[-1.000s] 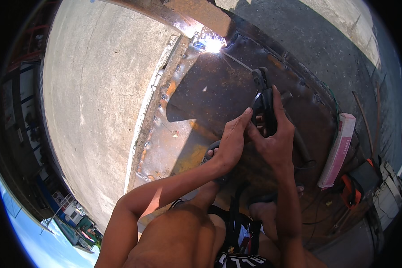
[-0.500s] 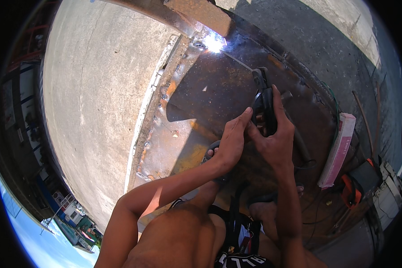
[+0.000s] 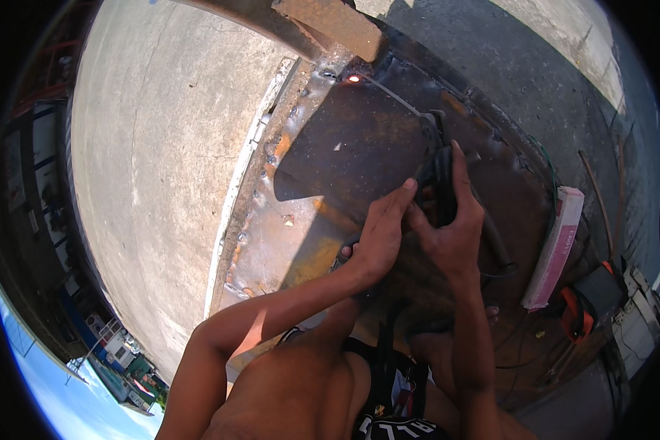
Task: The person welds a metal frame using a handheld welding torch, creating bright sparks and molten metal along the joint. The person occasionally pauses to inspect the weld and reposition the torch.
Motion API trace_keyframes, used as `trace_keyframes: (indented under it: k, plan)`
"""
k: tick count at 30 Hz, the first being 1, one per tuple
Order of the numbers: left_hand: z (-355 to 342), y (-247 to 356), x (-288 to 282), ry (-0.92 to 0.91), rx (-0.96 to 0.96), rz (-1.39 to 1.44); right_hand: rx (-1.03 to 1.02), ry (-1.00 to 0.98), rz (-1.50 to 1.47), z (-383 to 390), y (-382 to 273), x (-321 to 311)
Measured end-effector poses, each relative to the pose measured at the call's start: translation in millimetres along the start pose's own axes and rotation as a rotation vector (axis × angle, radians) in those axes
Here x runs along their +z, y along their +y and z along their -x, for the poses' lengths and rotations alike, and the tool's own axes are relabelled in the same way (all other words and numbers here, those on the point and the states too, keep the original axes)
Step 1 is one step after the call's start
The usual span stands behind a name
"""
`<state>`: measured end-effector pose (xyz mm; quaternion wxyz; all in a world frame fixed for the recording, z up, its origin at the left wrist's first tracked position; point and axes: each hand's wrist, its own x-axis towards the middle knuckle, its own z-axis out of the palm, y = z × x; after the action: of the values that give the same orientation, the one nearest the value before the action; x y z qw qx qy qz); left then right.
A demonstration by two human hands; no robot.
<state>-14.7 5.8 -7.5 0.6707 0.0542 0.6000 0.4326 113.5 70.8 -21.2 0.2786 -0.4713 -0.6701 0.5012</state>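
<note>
My right hand [image 3: 455,235] grips a black electrode holder [image 3: 436,176]. Its thin welding rod [image 3: 396,95] points up-left at a small red-hot spot [image 3: 354,78] on a rusty steel plate [image 3: 359,139], just below a rusty steel bar [image 3: 330,26]. My left hand [image 3: 385,227] has its fingers closed together against the holder and my right thumb; what lies under them is hidden. A dark hammer-like tool [image 3: 495,242] lies on the plate beside my right hand. My feet show under my arms.
A pink-and-white long box [image 3: 552,248] lies at the right, near an orange-and-black object [image 3: 579,319] with cables and thin rusty rods [image 3: 598,198]. A white-edged strip [image 3: 249,158] borders the plate's left side. Concrete ground [image 3: 154,169] surrounds it; buildings and sky curve along the left rim.
The bright blue-white arc has gone out, leaving a small red glow. The rod and holder have shifted slightly right, with my right hand.
</note>
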Motion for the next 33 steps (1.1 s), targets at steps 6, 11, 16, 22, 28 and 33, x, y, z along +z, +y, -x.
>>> trace_keyframes:
  k: [6, 11, 16, 22, 28, 33]
  plan:
    - [-1.1, -0.8, 2.7, 0.066, -0.014, 0.141, -0.008, -0.006, 0.006, -1.2, 2.7, 6.5]
    - [-2.8, -1.9, -2.1, 0.017, -0.023, 0.042, -0.003, -0.007, 0.014, -2.7, 4.8, 10.2]
    - [-6.2, -6.8, 0.4, 0.073, -0.022, 0.211, 0.005, -0.014, 0.012, -3.8, 3.8, 13.2]
    - [-8.0, -8.4, -6.3, 0.026, -0.027, 0.044, 0.036, -0.029, 0.015, -4.0, 1.7, 11.2]
    - [-5.1, -3.5, -4.4, 0.044, -0.059, 0.040, 0.050, -0.030, 0.002, -3.5, 2.5, 11.5]
    - [-7.0, -7.2, -5.6, 0.046, -0.047, 0.043, 0.035, -0.031, -0.001, -4.2, 4.3, 11.6]
